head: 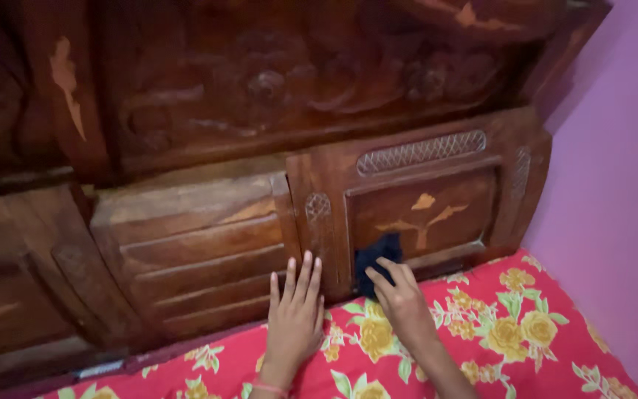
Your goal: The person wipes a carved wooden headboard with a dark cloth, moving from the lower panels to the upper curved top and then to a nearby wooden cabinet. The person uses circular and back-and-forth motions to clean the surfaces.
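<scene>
Right hand (pixel 402 297) on dark cloth (pixel 376 258)

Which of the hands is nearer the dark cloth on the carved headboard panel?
Right. The right hand touches the dark cloth with its fingertips, against the inlaid panel. The left hand rests flat on the floral bedsheet, left of the cloth, apart from it.
</scene>
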